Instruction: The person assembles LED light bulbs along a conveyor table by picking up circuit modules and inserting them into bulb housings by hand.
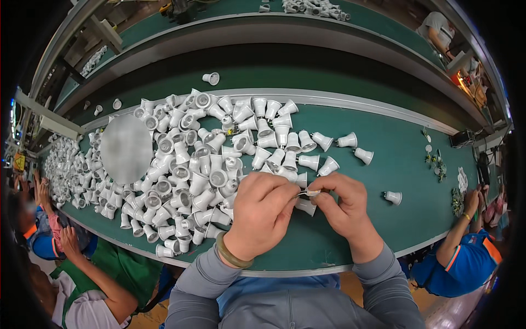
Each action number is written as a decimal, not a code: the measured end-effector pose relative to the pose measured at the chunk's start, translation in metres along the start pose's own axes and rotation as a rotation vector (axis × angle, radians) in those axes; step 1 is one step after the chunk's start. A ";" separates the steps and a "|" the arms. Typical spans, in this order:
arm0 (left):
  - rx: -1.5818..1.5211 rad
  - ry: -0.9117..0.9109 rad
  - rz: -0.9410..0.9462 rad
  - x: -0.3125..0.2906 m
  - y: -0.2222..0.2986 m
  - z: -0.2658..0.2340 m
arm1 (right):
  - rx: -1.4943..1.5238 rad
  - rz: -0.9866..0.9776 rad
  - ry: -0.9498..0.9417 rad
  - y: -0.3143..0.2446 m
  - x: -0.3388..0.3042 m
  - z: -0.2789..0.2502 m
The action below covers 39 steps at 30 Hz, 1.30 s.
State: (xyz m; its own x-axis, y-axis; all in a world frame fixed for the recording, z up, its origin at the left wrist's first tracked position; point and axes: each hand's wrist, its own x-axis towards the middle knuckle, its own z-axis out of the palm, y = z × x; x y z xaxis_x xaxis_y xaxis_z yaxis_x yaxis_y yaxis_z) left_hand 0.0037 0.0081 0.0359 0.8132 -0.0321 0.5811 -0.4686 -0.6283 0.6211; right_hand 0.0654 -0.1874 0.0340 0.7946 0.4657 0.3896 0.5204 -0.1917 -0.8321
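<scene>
My left hand (262,211), with a green bangle (230,253) at its wrist, is closed with the fingertips pinched together. My right hand (345,204) meets it, thumb and forefinger closed on a small white part (311,193). A thin shiny metal piece shows between the two sets of fingertips; my fingers hide the rest. Just beneath the fingertips lies a white lamp cup (306,206) on the green table (350,233). Many more such white cups (211,164) are heaped to the left of and beyond my hands, some with short metal pins.
One cup (392,197) lies alone at the right. Small circuit boards (436,165) and white discs (462,178) sit near the right end. A metal ledge (350,101) bounds the far side. Co-workers sit at both sides, one in a blue shirt (457,263).
</scene>
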 end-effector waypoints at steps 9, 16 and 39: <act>0.093 -0.022 -0.046 -0.002 0.005 0.002 | -0.006 -0.023 0.055 -0.003 -0.002 0.008; 0.081 -0.028 -0.047 0.000 0.001 -0.002 | 0.028 0.016 -0.023 -0.004 -0.001 0.009; -0.412 -0.046 0.075 -0.006 -0.002 0.007 | 1.085 0.317 -0.205 0.009 -0.007 0.004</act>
State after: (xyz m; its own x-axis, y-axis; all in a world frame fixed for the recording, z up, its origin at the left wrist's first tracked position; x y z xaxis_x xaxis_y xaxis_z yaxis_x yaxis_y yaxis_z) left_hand 0.0022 0.0045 0.0275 0.7819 -0.1061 0.6144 -0.6182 -0.2596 0.7419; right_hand 0.0631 -0.1891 0.0223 0.7243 0.6802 0.1128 -0.3167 0.4734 -0.8219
